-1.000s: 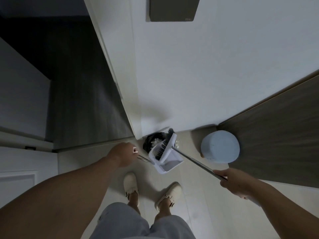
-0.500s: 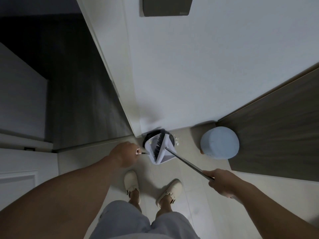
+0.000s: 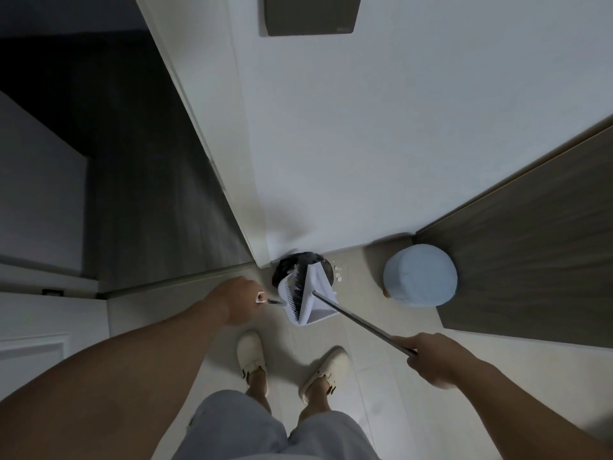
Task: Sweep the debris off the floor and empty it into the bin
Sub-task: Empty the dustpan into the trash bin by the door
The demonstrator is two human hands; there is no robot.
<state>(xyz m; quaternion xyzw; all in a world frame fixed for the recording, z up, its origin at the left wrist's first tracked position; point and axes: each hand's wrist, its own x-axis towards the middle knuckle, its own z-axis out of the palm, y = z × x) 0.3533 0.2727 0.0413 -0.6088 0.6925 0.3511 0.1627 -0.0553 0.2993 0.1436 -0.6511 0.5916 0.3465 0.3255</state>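
A white dustpan [image 3: 316,302] is tipped up over a small bin lined with a black bag [image 3: 287,265] at the wall corner. My left hand [image 3: 237,302] is closed around the dustpan's short handle. Dark broom bristles [image 3: 300,277] lie inside the pan, pointing toward the bin. A long metal broom handle [image 3: 361,323] runs down to the right into my right hand [image 3: 431,358], which grips it. Several small white bits of debris [image 3: 338,273] lie on the floor just right of the bin.
A pale blue round stool [image 3: 419,275] stands right of the bin, against a dark wooden panel [image 3: 537,260]. White walls [image 3: 381,144] meet behind the bin. A dark doorway [image 3: 139,161] opens on the left. My feet in cream shoes [image 3: 252,356] stand on light floor tiles.
The dustpan has been lifted and tilted more steeply over the bin, and the broom head has moved with it toward the bin. My right hand slid back along the handle.
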